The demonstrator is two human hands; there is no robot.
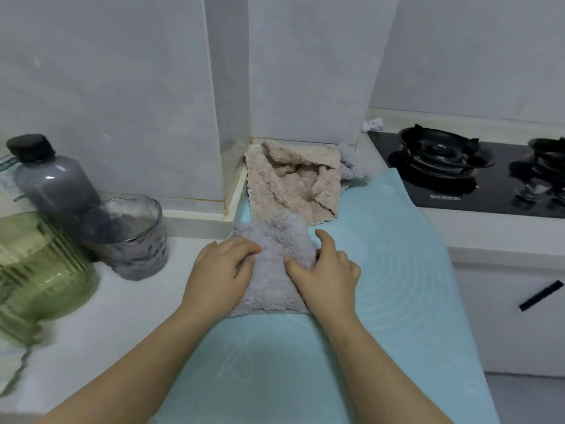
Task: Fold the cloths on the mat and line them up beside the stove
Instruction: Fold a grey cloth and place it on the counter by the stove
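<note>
Both hands are down on the fluffy grey microfibre cloth (272,276), which lies on the pale blue silicone mat (397,270). The left hand (221,270) curls its fingers into the cloth's left edge. The right hand (328,272) seems to pinch the right edge between thumb and forefinger. Just beyond the fingertips sits a crumpled beige cloth (284,188), and well to their right a black gas stove (458,169).
</note>
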